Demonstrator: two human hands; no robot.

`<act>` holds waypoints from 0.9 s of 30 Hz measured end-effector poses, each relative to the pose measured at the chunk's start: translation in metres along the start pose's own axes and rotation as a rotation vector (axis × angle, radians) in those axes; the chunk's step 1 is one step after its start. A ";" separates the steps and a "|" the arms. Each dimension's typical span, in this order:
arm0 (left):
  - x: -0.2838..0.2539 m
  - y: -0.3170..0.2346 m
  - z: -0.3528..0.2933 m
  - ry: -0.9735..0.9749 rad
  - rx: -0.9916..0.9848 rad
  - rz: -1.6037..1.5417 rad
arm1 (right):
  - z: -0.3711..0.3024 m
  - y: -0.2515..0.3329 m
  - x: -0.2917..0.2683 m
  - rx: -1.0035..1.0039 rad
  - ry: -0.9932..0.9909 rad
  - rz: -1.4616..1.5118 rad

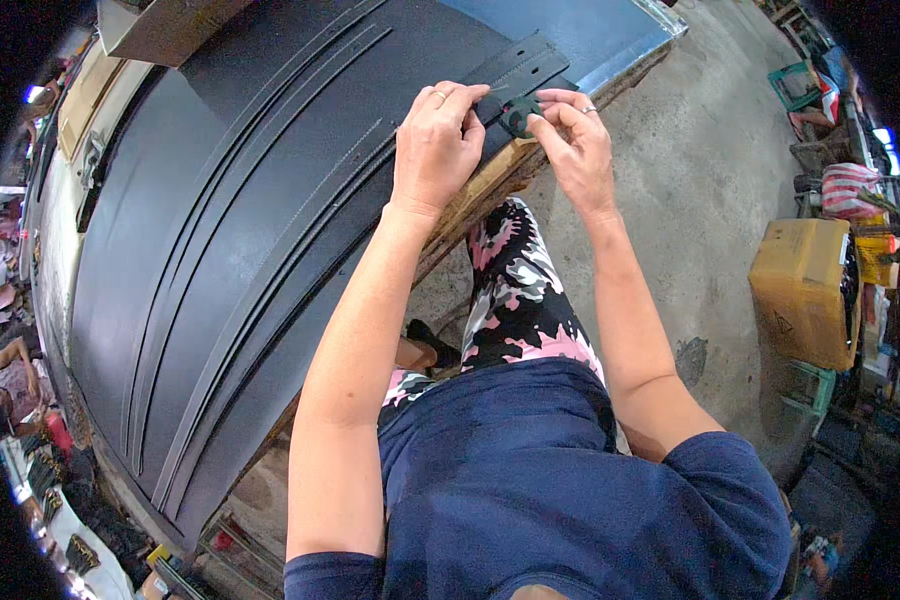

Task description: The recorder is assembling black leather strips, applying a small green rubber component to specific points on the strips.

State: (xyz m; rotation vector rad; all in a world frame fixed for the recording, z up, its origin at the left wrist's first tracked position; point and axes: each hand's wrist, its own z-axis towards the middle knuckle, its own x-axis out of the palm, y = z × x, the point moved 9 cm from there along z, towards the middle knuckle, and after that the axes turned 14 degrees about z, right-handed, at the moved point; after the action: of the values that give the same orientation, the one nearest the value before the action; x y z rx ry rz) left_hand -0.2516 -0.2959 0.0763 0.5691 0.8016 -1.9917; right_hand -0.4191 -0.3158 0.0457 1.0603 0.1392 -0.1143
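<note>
My left hand [438, 145] is closed in a pinch above the dark table edge. A thin pale line, perhaps thread, shows by its fingertips, but what it holds is too small to make out. Between the thumb and fingers of my right hand [578, 150] is a small dark green rounded piece [519, 117]. Just beyond both hands lies a wide black strap end [532, 62] with punched holes and light stitching. Long narrow black straps [270, 258] run in curves from there toward the lower left of the table.
The black table top [120, 290] has a wooden front edge [482, 192] close to my legs. A blue sheet [590, 35] covers its far end. On the concrete floor [680, 180] to the right stands a cardboard box [802, 290]. Another person [25, 375] is at the far left.
</note>
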 end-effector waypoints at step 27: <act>0.016 -0.021 0.004 0.009 0.010 0.257 | -0.009 -0.030 -0.013 0.263 -0.287 0.493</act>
State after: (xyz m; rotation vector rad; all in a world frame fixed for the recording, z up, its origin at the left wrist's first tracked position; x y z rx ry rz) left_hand -0.2779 -0.2994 0.0757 0.6529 0.6870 -1.7597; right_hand -0.4374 -0.3219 0.0174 1.2990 -0.4064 0.1654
